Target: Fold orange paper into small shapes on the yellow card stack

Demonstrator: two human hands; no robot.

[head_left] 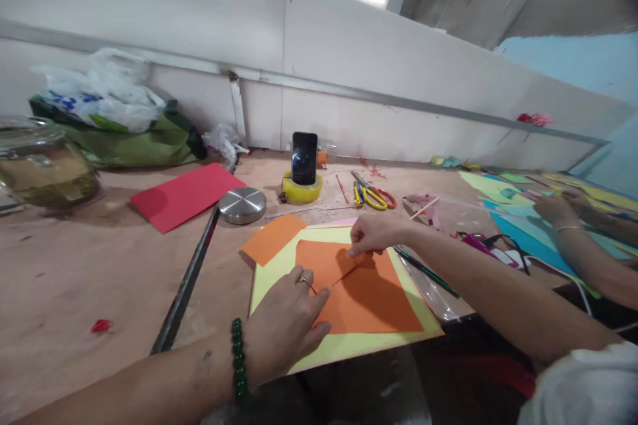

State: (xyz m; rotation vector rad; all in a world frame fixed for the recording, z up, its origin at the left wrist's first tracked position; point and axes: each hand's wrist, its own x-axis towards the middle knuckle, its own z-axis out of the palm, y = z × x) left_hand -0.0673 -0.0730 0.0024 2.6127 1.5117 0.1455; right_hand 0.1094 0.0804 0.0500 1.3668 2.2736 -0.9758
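Note:
An orange paper sheet (369, 302) lies on a larger pale yellow sheet (349, 345) at the table's near edge, with one flap folded over along a crease. My left hand (286, 322), a green bead bracelet on its wrist, lies flat with fingers stretched out, pressing the orange paper's left part. My right hand (376, 234) pinches the folded flap's far corner with closed fingertips. A second orange piece (272, 238) lies partly under the yellow sheet's far left corner.
A black phone (304, 158) stands in a yellow tape roll (301, 190). Scissors (371, 194), a metal lid (242, 204), a red sheet (185, 196), a glass jar (42, 163) and bags lie beyond. Another person's hand (558, 209) rests on blue and green papers at right.

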